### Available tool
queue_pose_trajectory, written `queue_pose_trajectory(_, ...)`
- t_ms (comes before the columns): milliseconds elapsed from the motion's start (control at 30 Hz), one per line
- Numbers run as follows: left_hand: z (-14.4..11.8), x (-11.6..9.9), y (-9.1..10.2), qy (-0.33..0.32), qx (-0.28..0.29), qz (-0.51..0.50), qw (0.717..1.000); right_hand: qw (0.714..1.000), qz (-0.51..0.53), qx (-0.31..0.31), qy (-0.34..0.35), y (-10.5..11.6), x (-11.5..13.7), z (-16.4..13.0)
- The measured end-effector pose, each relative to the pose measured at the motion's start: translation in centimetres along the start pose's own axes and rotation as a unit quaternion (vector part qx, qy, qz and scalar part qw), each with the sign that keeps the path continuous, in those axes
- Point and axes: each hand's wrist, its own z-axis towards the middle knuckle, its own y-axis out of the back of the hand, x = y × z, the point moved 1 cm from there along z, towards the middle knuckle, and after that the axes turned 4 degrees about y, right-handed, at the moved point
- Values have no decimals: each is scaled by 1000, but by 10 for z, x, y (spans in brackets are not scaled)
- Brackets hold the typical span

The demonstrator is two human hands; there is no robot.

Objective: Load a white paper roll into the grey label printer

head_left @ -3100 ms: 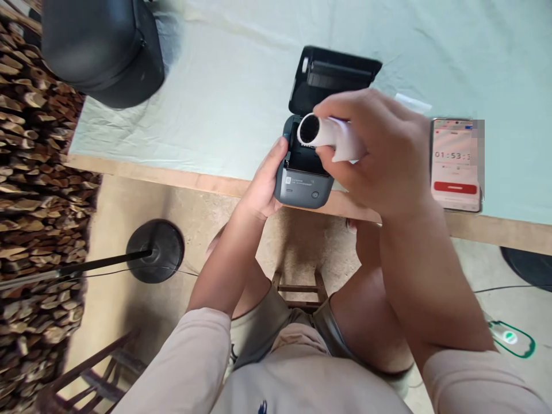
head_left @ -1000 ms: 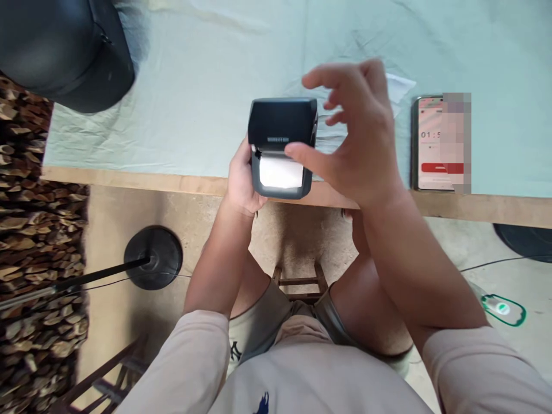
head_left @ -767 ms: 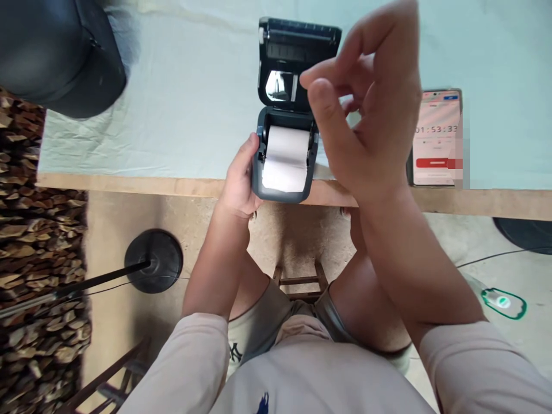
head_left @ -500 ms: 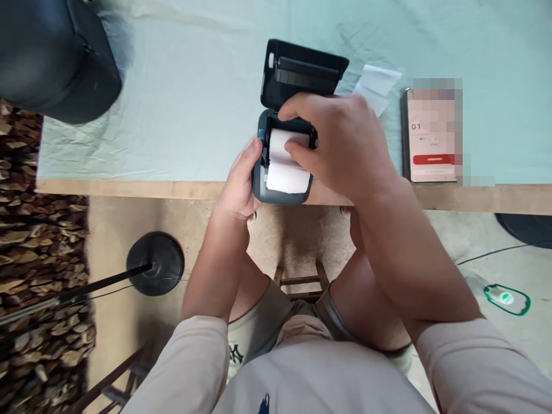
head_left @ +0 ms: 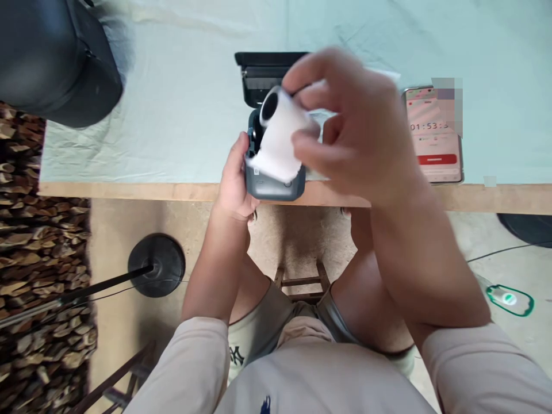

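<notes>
Here, one paper roll in right-hand fingers; left hand grips one printer.

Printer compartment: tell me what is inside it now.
The right hand holds the paper roll above the open printer, gripped by the left hand. The roll hides the compartment, so its contents cannot be seen.

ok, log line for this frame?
left hand: grips printer at table edge | right hand: holds paper roll above bay | lid: open | phone: right
</notes>
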Motion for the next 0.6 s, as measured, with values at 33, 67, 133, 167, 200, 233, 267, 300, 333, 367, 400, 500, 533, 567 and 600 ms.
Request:
queue_pose_trajectory(33,1,-1,1,4,13,-14,1000,996,84,-29,-8,1,-5,1)
queue_pose_trajectory(67,2,-2,2,9,26,-28,999,985,160,-52,-26,-1,-12,2)
queue_pose_trajectory(133,3,-3,4,21,48,-49,997,959,264,-71,-74,-9,-29,7)
queue_pose_trajectory(167,3,-3,4,23,57,-57,997,954,277,-77,-85,-14,-37,10)
queue_pose_trajectory(200,3,-3,4,20,63,-63,996,955,272,-86,-86,-19,-44,12)
queue_pose_trajectory(233,3,-3,4,17,69,-68,995,959,255,-99,-77,-23,-49,14)
queue_pose_trajectory(267,3,-3,4,15,72,-70,995,964,229,-115,-65,-25,-53,15)
queue_pose_trajectory(300,3,-3,4,15,72,-69,995,970,196,-130,-55,-25,-55,15)
queue_pose_trajectory(333,3,-3,4,19,69,-64,995,976,157,-141,-48,-24,-56,15)
queue_pose_trajectory(367,2,-2,4,25,65,-59,996,982,109,-146,-46,-22,-56,14)
queue_pose_trajectory(400,2,-2,4,29,62,-58,996,986,60,-147,-45,-19,-56,13)
queue_pose_trajectory(500,3,-1,5,21,70,-76,994,989,-58,-129,-49,-13,-58,11)
queue_pose_trajectory(533,3,-1,5,15,74,-80,994,988,-83,-113,-67,-13,-59,12)
queue_pose_trajectory(567,4,-1,5,12,75,-81,994,986,-103,-97,-91,-13,-62,13)
queue_pose_trajectory(600,4,-1,6,12,74,-79,994,982,-121,-82,-116,-14,-64,13)
